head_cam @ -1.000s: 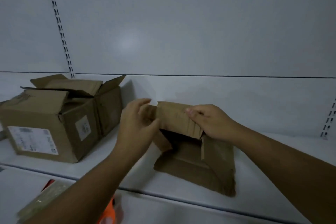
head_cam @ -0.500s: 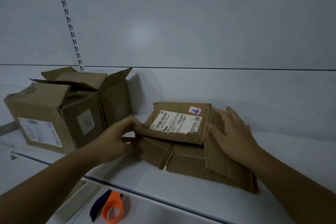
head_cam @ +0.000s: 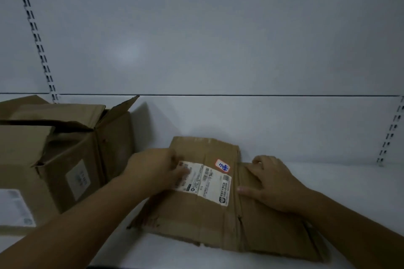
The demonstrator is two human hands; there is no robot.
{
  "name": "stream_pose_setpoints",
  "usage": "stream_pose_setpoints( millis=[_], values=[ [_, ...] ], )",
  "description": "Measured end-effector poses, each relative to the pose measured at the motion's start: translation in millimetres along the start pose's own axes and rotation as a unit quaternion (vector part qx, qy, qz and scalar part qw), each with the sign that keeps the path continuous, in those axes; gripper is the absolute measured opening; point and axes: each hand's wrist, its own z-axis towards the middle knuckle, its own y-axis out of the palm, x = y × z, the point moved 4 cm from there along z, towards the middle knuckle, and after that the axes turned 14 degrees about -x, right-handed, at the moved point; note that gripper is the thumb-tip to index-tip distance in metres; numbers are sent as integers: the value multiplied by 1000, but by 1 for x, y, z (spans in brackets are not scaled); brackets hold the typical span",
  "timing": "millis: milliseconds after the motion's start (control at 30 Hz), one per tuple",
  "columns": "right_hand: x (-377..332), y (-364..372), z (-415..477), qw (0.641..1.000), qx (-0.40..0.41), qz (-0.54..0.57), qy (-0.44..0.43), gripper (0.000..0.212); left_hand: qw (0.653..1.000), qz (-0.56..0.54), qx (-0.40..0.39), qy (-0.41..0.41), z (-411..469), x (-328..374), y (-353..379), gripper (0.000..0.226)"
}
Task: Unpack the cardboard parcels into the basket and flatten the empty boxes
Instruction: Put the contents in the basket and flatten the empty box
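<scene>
A small brown cardboard box [head_cam: 209, 209] lies collapsed flat on the white shelf [head_cam: 328, 183], its white shipping label and a small red-edged sticker facing up. My left hand [head_cam: 153, 170] presses down on the box's left part, fingers over the label's left end. My right hand [head_cam: 271, 181] lies flat on the box's right flap, fingers spread. A larger brown cardboard box [head_cam: 65, 155] stands at the left with its top flaps open; its inside is hidden. No basket is in view.
The shelf's white back panel [head_cam: 218, 39] rises right behind the boxes, with slotted uprights at the far left and far right. Bare shelf surface stretches to the right of the flattened box. The shelf's front edge runs along the bottom of the view.
The small box went from half-folded and raised to lying flat on the shelf. Both hands moved from its edges onto its top and now press it down.
</scene>
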Motion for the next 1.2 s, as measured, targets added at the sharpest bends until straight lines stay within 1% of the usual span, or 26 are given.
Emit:
stream_pose_setpoints(
  millis=[33, 67, 100, 167, 233, 300, 333, 367, 400, 467, 533, 567, 600, 633, 700, 767, 800, 867, 933, 967, 1000, 1067, 1100, 1133, 1167, 1200],
  values=[
    [3, 3, 0, 1000, -20, -1, 14, 95, 999, -24, 41, 14, 8, 0, 3, 44],
    [7, 7, -1, 999, -37, 12, 36, 87, 996, -68, 57, 31, 16, -1, 10, 46],
    [12, 10, -2, 996, -45, 40, 64, 80, 989, -134, 45, 48, 24, -2, 19, 46],
    [23, 14, -5, 986, -12, 109, 127, 73, 960, -269, -15, 69, 32, -3, 41, 47],
    [33, 16, -7, 969, 30, 139, 202, 80, 946, -312, -40, 75, 35, -1, 60, 52],
    [37, 16, -7, 958, 38, 124, 258, 92, 933, -351, -21, 79, 39, -3, 63, 64],
    [37, 15, -8, 955, 43, 130, 264, 94, 916, -393, -18, 75, 40, -5, 60, 70],
    [36, 12, -10, 954, 53, 150, 255, 90, 890, -450, -23, 67, 40, -8, 56, 73],
    [34, 9, -12, 952, 70, 183, 235, 81, 854, -517, -31, 60, 40, -10, 51, 75],
    [33, 3, -19, 938, 122, 269, 182, 67, 746, -662, -56, 51, 37, -11, 42, 69],
    [32, -4, -27, 913, 179, 341, 133, 65, 633, -762, -112, 72, 33, -6, 36, 47],
    [32, -7, -30, 902, 202, 365, 113, 67, 599, -783, -147, 86, 29, -2, 33, 39],
    [31, -10, -34, 892, 219, 384, 96, 70, 596, -780, -167, 93, 28, 0, 31, 38],
    [31, -13, -37, 883, 232, 399, 85, 74, 614, -764, -169, 103, 28, 0, 29, 40],
    [31, -18, -46, 870, 253, 416, 82, 88, 669, -718, -133, 139, 29, 1, 23, 33],
    [32, -22, -55, 868, 255, 413, 108, 101, 699, -687, -84, 181, 24, 4, 20, 19],
    [32, -24, -58, 877, 242, 392, 132, 102, 702, -681, -65, 197, 19, 7, 20, 13],
    [31, -30, -59, 915, 196, 292, 196, 97, 712, -667, -38, 214, 9, 15, 25, 9],
    [15, -43, -57, 940, 195, 183, 213, 91, 753, -624, 33, 205, 0, 19, 24, 13],
    [0, -53, -56, 943, 218, 160, 192, 90, 773, -598, 89, 190, -5, 19, 21, 15],
    [-18, -64, -54, 944, 245, 156, 156, 89, 776, -586, 144, 183, -9, 17, 18, 17],
    [-61, -89, -54, 946, 302, 105, 57, 89, 754, -582, 228, 199, -19, 19, 12, 14],
    [-82, -100, -55, 944, 328, 40, 17, 90, 750, -567, 261, 220, -24, 21, 10, 11],
    [-101, -109, -54, 939, 342, -28, -19, 88, 756, -535, 289, 242, -30, 24, 7, 14],
    [-115, -114, -54, 934, 345, -84, -48, 79, 769, -484, 316, 272, -36, 29, 4, 20],
    [-122, -116, -53, 930, 343, -112, -65, 64, 782, -420, 339, 312, -42, 35, 2, 28]
  ],
)
